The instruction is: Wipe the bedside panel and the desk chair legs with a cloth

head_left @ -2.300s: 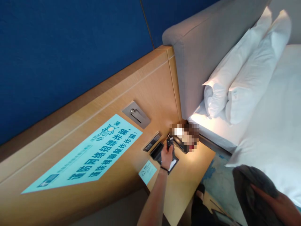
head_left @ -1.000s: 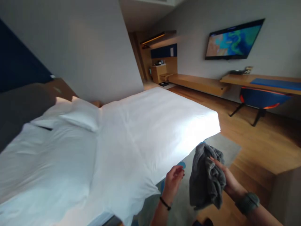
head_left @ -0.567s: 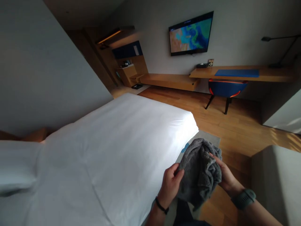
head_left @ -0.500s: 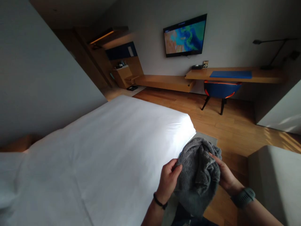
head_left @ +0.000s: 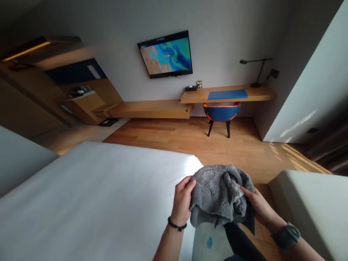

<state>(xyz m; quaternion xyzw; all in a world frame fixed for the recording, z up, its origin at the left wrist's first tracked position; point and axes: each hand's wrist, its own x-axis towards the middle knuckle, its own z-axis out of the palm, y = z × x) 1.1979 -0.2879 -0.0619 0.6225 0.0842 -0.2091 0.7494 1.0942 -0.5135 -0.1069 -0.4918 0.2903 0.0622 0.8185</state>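
So there's one white bed (head_left: pixel 89 195), one wall TV (head_left: pixel 165 54), one long wooden desk (head_left: pixel 258 95) with one blue chair (head_left: pixel 221 113) tucked under it, and one grey towel (head_left: pixel 217 195) bunched up in front of me by the bed's corner. Left hand (head_left: pixel 182 201) and right hand (head_left: pixel 257 206) each have fingers curled tight on a towel edge. Compared with half a second ago, the view's swung right and the towel's spread a bit wider.

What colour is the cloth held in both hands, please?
The cloth is plain grey, clearest in the head view.
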